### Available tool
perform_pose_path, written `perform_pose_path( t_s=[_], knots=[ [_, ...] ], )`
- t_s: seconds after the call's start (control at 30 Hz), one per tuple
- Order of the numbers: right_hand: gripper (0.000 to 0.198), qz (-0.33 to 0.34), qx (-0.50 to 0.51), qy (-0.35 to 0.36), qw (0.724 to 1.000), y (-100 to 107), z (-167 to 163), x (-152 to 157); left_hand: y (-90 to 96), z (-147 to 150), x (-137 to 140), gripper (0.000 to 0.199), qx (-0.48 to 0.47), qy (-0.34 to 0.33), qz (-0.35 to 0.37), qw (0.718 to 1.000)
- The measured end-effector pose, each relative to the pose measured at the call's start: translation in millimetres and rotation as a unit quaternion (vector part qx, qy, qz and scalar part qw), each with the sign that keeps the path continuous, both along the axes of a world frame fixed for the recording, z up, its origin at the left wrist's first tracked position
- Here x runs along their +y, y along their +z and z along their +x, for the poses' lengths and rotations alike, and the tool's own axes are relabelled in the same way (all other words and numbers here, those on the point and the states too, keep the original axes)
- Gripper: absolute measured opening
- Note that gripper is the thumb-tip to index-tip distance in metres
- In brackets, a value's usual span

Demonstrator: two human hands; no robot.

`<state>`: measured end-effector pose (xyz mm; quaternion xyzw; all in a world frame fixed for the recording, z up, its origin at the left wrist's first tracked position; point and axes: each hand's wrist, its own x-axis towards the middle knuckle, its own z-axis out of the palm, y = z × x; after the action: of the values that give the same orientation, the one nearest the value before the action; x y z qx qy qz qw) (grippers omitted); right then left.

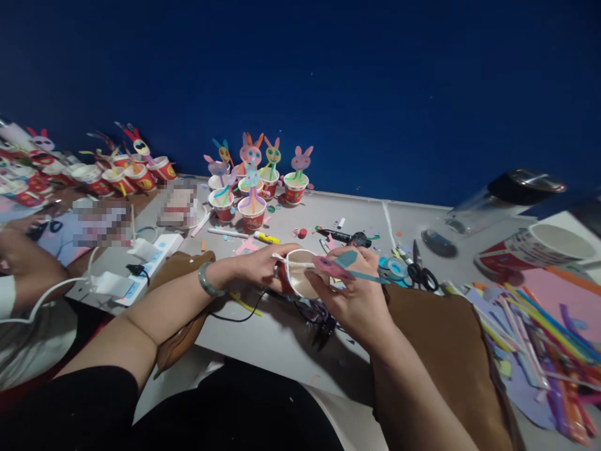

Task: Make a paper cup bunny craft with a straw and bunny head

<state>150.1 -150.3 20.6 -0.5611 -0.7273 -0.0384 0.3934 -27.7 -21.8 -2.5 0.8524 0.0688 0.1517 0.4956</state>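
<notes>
Wall: plain dark blue, spanning ten to two o'clock, clock directions being read around the held cup.
Table: pale grey, strewn with paper scraps.
Paper cup: at the clock's centre, off the table between both hands, its mouth turned towards the viewer.
Left hand: wrapped round the cup's nine o'clock side; a greyish bangle circles the wrist.
Right hand: at three o'clock, close beside the left, pinching a pink-and-teal paper cutout, its thumb over the cup's mouth.
Rabbit-topped cups: clustered at eleven o'clock, red and white, upright.
Markers: yellow at about eleven, black at one.
Scissors: three o'clock, dark, beside a light-blue tape roll.
Clear bottle: between two and three o'clock, dark-capped.
Coloured strips: heaped at four, past a brown cushion-like item.
Power strip: nine o'clock, white, with plugs in.
Co-worker's forearm: farther out at nine.
</notes>
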Motion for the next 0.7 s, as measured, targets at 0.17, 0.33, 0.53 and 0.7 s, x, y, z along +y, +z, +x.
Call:
perform_pose_path(
  t_s=[0.17, 0.33, 0.53, 0.7],
  knots=[
    [0.025, -0.013, 0.002, 0.002, 1.000, -0.4, -0.7, 1.0, -0.1, 0.9, -0.3, 0.055, -0.003, 0.011, -0.011, 1.000],
    [0.025, -0.010, 0.011, 0.009, 1.000, -1.1, -0.4, 1.2, 0.9, 1.0, -1.5, 0.055, 0.009, 0.013, -0.008, 1.000],
    [0.018, -0.007, 0.008, 0.035, 0.999, 1.7, -1.4, 0.1, -7.1, -1.9, 0.9, 0.056, 0.011, 0.018, 0.019, 1.000],
    [0.019, 0.008, -0.014, 0.026, 1.000, 0.1, -2.5, 0.2, -6.5, -2.4, 2.9, 0.054, 0.005, 0.018, 0.044, 0.999]
  ],
)
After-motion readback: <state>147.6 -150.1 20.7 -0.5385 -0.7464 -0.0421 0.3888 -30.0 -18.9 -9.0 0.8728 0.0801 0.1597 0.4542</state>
